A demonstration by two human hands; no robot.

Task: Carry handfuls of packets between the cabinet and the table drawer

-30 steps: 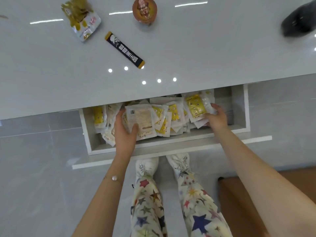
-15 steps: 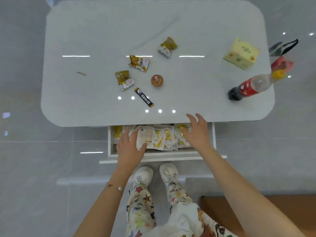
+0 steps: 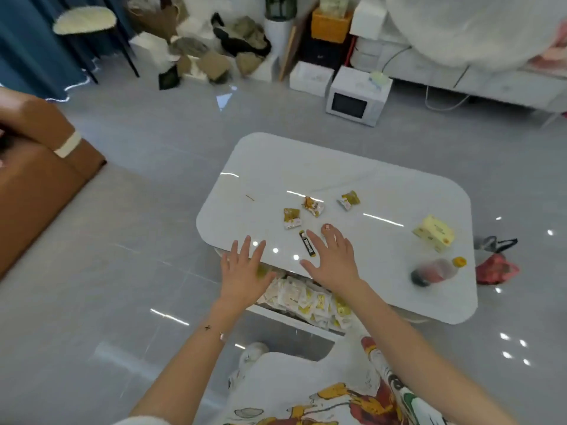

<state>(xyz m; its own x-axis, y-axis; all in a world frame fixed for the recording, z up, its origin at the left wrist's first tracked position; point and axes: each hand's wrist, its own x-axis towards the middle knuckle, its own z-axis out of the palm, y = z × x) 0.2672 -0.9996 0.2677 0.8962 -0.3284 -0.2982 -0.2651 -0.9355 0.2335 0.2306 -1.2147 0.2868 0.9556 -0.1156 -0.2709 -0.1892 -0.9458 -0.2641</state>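
Observation:
Both my hands hover with straight, spread fingers over the near edge of a glossy white table (image 3: 383, 185). My left hand (image 3: 245, 271) is above the table's front-left edge and holds nothing. My right hand (image 3: 333, 259) is over the tabletop beside a black stick sachet (image 3: 307, 247), its fingers near a small round brown cup (image 3: 327, 227). Under the table edge an open drawer (image 3: 285, 315) is full of several white and yellow snack packets (image 3: 306, 299). Three small yellow snack packs (image 3: 313, 206) lie further back on the table.
A yellow box (image 3: 434, 233) and a blurred lying bottle (image 3: 434, 271) are at the table's right. A red bag (image 3: 495, 268) sits on the floor beyond. A brown sofa (image 3: 36, 167) stands left, a white microwave (image 3: 357, 98) and clutter at the back.
Both hands have come up out of the drawer, letting go of the packets, and now hover open over the table edge. The view has risen and swung, showing the room.

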